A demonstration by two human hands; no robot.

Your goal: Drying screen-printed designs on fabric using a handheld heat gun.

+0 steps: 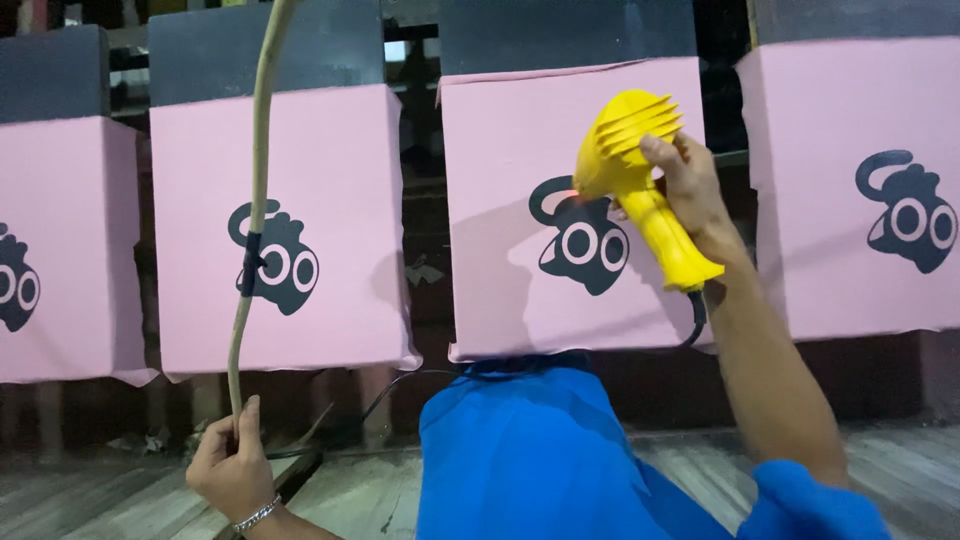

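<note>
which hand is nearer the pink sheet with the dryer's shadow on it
Right. The right hand holds the yellow dryer right in front of that pink sheet. The left hand is low and off to its left, gripping a thin stick.

far left: pink sheet (60, 250), black cartoon print | far right: pink sheet (850, 190), same print | near: grey plank floor (100, 500) | behind: dark frames (265, 45)

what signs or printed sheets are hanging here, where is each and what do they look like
Far-left sheet: pink, black big-eyed cartoon figure cut off by the edge.
Second sheet: pink rectangle, same figure, behind the stick.
Third sheet: pink, figure beside the yellow dryer.
Right sheet: pink, same figure.
</note>
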